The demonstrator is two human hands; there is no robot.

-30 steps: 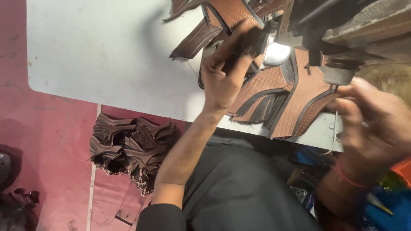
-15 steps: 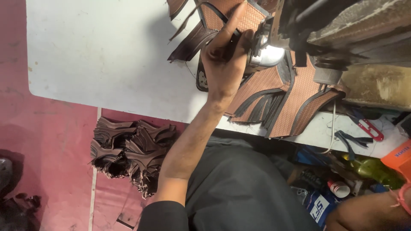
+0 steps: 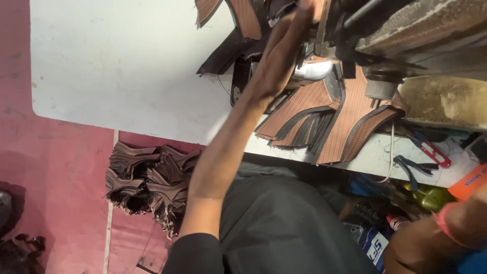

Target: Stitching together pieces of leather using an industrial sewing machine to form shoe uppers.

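On the white table point(image 3: 116, 66), which fills the upper left of the view, a sewing machine point(image 3: 406, 35) sits at the far right end, dark and bulky, with its grey body running off the top edge. Beside the table's near edge the floor point(image 3: 45, 167) is pinkish red, and a heap of dark brown cut pieces point(image 3: 147, 182) lies on it just below the table's corner.

At the machine's foot, a stack of brown woven shoe uppers point(image 3: 324, 116) with black edging fans out over the table, hanging a little past its near edge. More uppers point(image 3: 238, 20) lie on the table just left of the machine, some flipped to their dark undersides.

The person's left arm stretches from the dark lap up across the table, and the left hand point(image 3: 284, 50) reaches in against the machine, right over the uppers. The fingers are blurred and run out of view at the top, so I cannot tell whether they grip a piece or only press on it.

The right hand is out of sight; only its forearm with a pink band point(image 3: 449, 223) shows at the lower right, well away from the machine and below the table.

On the table's near strip, right of the stack, lie red-handled snips point(image 3: 433, 152) and a dark strap point(image 3: 408, 167).
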